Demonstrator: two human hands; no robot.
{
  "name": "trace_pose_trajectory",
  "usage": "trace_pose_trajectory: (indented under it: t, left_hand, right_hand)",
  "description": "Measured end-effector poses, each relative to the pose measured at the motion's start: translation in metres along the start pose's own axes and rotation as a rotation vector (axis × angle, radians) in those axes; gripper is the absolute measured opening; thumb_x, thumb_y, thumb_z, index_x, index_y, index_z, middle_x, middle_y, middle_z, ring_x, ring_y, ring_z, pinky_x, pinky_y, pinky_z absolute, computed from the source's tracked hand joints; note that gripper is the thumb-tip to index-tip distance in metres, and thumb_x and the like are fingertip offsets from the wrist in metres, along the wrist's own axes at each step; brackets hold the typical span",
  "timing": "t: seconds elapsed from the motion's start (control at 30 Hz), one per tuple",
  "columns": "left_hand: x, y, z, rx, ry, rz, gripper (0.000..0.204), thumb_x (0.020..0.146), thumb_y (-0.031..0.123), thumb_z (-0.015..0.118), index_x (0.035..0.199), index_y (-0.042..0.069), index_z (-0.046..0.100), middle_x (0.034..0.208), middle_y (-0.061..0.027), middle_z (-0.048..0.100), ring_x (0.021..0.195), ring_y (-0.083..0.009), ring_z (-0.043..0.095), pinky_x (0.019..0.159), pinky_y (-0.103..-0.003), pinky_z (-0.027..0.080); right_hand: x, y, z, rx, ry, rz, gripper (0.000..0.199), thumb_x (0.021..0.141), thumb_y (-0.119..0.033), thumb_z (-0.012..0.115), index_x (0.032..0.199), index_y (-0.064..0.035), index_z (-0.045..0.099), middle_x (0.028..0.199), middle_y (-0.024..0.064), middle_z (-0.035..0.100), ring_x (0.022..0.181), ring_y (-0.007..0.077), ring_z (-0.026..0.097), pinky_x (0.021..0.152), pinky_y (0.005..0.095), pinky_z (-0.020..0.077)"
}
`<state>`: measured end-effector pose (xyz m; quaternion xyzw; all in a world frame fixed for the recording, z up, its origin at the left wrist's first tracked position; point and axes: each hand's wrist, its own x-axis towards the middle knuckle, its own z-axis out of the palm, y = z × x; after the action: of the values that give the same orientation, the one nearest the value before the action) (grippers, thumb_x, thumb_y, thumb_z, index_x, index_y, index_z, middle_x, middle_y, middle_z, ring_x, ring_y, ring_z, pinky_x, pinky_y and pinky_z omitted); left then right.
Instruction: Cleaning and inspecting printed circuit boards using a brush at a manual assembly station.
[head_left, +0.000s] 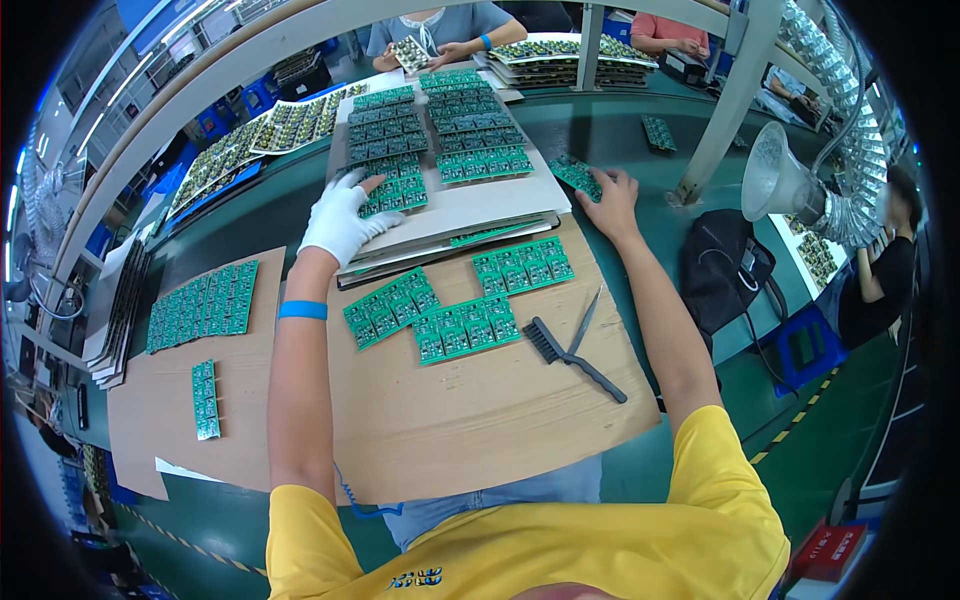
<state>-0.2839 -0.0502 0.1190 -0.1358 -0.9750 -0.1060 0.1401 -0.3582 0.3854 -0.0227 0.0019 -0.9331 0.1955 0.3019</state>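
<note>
My left hand, in a white glove with a bare fingertip showing, is at the front left of the stack. Its thumb and fingers close on the end of a green circuit board panel. To the right, my bare right hand grips another circuit board panel by its near end, beside the stack's right edge. Two rows of panels cover the top of the cardboard stack. Closer to me, three panels lie on a brown board.
A black brush and tweezers lie crossed at my right. More panels rest on cardboard at the left. Beyond the stack, a co-worker's hands hold a board. A metal post, fume duct and black bag stand right.
</note>
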Motion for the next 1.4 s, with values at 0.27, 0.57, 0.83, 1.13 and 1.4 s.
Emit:
trace_pose_trajectory:
  t: [0.27, 0.57, 0.83, 1.13, 1.4]
  left_hand:
    - [0.026, -0.012, 0.001, -0.005, -0.030, 0.002, 0.075, 0.081, 0.055, 0.078, 0.143, 0.018, 0.059, 0.152, -0.0168, 0.050, 0.137, -0.0373, 0.050, 0.113, -0.045, 0.043]
    - [-0.013, 0.006, -0.005, -0.039, 0.252, 0.079, 0.081, 0.078, 0.034, 0.083, 0.148, 0.008, 0.051, 0.145, -0.0222, 0.053, 0.129, -0.0394, 0.056, 0.109, -0.045, 0.046]
    - [-0.176, 0.129, 0.003, -1.414, -0.162, 0.075, 0.121, 0.058, 0.011, 0.096, 0.158, 0.012, 0.027, 0.154, -0.0185, 0.045, 0.141, -0.0333, 0.047, 0.113, -0.045, 0.044]
    - [-0.273, 0.120, 0.033, -1.704, 0.104, -0.368, 0.108, 0.063, 0.006, 0.095, 0.151, 0.012, 0.033, 0.153, -0.0150, 0.047, 0.133, -0.0286, 0.055, 0.107, -0.044, 0.052]
    - [-0.279, 0.126, 0.040, -1.664, 0.050, -0.402, 0.104, 0.065, 0.003, 0.094, 0.151, 0.008, 0.034, 0.151, -0.0151, 0.049, 0.131, -0.0274, 0.057, 0.107, -0.043, 0.053]
  right_hand:
    - [0.007, 0.014, 0.007, 0.089, 0.074, 0.049, 0.072, 0.083, -0.033, 0.081, 0.142, -0.0011, 0.056, 0.135, 0.0251, 0.056, 0.126, 0.0429, 0.046, 0.111, 0.0505, 0.0373]
    - [-0.026, -0.011, -0.053, 0.975, 0.008, 0.154, 0.083, 0.085, -0.022, 0.084, 0.151, 0.0021, 0.040, 0.148, 0.0192, 0.049, 0.139, 0.0256, 0.044, 0.117, 0.0389, 0.0327]
    - [-0.161, -0.172, -0.198, 0.863, -0.493, -0.421, 0.086, 0.082, -0.025, 0.084, 0.152, -0.0009, 0.039, 0.149, 0.0165, 0.047, 0.141, 0.0328, 0.042, 0.120, 0.0431, 0.0306]
    - [-0.242, -0.167, -0.183, 0.209, -0.158, -0.246, 0.051, 0.083, -0.019, 0.079, 0.127, -0.0018, 0.062, 0.130, 0.0187, 0.057, 0.121, 0.0373, 0.052, 0.103, 0.0455, 0.0427]
    - [-0.241, -0.160, -0.167, 0.068, -0.202, -0.068, 0.015, 0.086, -0.007, 0.072, 0.098, -0.0003, 0.067, 0.101, 0.0176, 0.059, 0.098, 0.0359, 0.057, 0.088, 0.0452, 0.0463]
